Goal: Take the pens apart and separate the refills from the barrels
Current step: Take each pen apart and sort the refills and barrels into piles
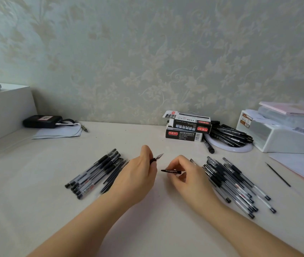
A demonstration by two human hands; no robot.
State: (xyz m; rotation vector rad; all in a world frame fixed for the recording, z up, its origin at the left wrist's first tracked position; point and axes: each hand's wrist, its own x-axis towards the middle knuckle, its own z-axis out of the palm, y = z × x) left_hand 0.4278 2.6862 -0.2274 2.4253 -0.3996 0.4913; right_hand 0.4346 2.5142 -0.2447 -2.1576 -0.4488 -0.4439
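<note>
My left hand grips a pen body, whose metal tip points up and to the right past my thumb. Fingertips of my right hand pinch a black pen cap that points left, a short gap away from the pen tip. A row of clear barrels with black caps lies on the left, and several thin dark refills sit beside them, partly hidden by my left hand. To the right lies a pile of whole pens.
Two stacked pen boxes stand at the back. Black markers lie on a white round plate beside a white plastic organiser. One loose refill lies far right near papers. A black device and cable sit back left.
</note>
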